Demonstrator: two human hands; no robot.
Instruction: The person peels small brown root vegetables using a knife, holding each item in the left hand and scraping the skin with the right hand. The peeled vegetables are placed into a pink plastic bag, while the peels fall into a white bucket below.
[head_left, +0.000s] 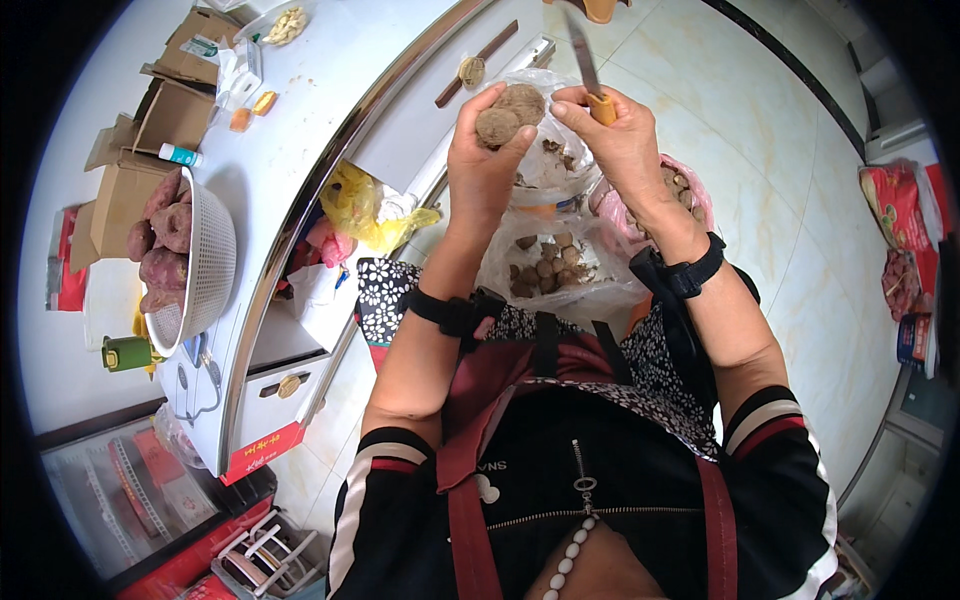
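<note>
My left hand (480, 184) is closed around two rough brown tubers (510, 112), which look like taro and press against each other. In my right hand (622, 139) is a knife (602, 109) by its orange-yellow handle, its blade pointing up and away from me. The blade is apart from the tubers. Below my hands, a clear plastic bag (499, 251) holds several small brown tubers (551, 266). Dark scraps (559, 154) lie in another clear bag (551, 184) beyond it. Partly hidden by my right forearm is a pink bag (697, 184) with more tubers.
On the counter (300, 82) to the left stand a white perforated basket (214, 262) of purple sweet potatoes (169, 270), and cardboard boxes (176, 120). A drawer (289, 337) and a compartment with yellow plastic bags (356, 202) face me. Red packages (896, 202) sit at the far right.
</note>
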